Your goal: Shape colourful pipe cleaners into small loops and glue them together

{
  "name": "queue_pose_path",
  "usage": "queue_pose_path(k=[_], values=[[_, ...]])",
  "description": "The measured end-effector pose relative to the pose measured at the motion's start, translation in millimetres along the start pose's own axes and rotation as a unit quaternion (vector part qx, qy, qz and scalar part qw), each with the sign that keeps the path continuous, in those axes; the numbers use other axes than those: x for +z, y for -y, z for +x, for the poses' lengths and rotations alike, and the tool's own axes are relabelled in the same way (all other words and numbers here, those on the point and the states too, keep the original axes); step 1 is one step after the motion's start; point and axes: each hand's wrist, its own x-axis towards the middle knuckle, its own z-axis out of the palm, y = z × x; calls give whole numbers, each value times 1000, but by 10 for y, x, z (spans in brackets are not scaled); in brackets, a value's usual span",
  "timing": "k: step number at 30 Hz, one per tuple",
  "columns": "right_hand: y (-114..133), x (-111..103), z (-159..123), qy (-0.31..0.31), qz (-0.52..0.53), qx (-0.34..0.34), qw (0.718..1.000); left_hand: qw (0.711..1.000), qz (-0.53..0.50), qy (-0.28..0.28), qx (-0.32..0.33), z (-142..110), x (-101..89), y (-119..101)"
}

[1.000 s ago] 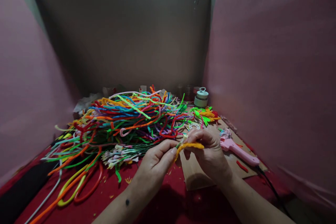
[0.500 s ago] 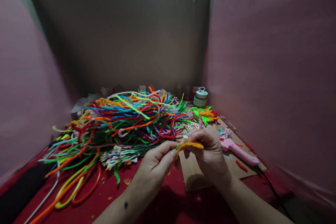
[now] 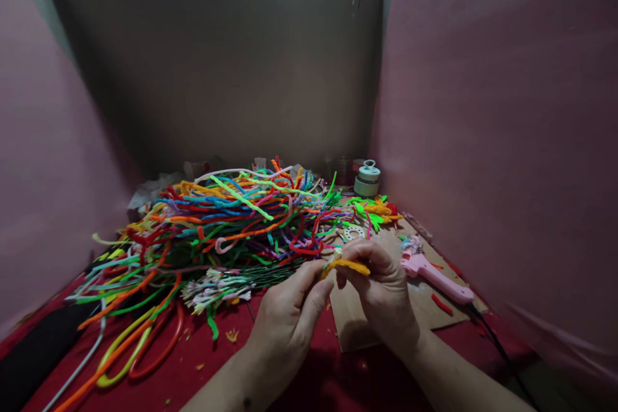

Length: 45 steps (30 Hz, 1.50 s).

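An orange pipe cleaner piece (image 3: pixel 356 267) is pinched between my two hands, above the near left part of a brown cardboard sheet (image 3: pixel 355 328). My left hand (image 3: pixel 284 309) is closed on its left end, thumb and index finger together. My right hand (image 3: pixel 381 286) is closed round the other side, and the flat orange tip sticks out in front of its fingers. A small pale bit (image 3: pixel 337 253) stands up between the fingertips, too small to name surely. My fingers hide part of the piece.
A large pile of coloured pipe cleaners (image 3: pixel 236 206) fills the left and middle of the red cloth (image 3: pixel 207 380). Nearer lies a bundle of pale-tipped stems (image 3: pixel 217 288). On the cardboard's right is a pink glue gun (image 3: pixel 439 280) with a black cord. Behind stands a green jar (image 3: pixel 367 180).
My left thumb has slid down and back from the orange piece's end, and my left hand has turned slightly. The view has shifted a little; the other things lie as before.
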Motion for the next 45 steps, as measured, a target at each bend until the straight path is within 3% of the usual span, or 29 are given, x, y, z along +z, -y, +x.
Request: queue_pose_path(k=[8,25,29,32,35,37,39,42,44,45], values=[[0,34,-1,1,-7,-21,1000,985,119,-52,114,-3,41,148],[-10,25,1,11,-10,-45,999,977,152,-42,143,-11,43,195],[-1,61,1,3,-22,-34,999,984,134,-26,112,-16,40,155],[30,35,66,28,-10,15,999,994,86,-15,60,6,11,118],[79,-130,190,24,-16,66,997,998,-31,-51,-31,47,-58,89],[107,-303,260,-16,-126,88,988,987,-110,-89,-81,77,-114,69],[123,-469,285,0,-332,109,937,975,-159,-115,-106,100,-160,48],[123,-606,232,90,-619,159,764,967,-186,-128,-118,114,-191,17],[112,-614,172,142,-713,193,659,967,-189,-126,-115,114,-191,5],[106,-605,146,162,-736,208,624,967,-191,-125,-111,113,-188,2]])
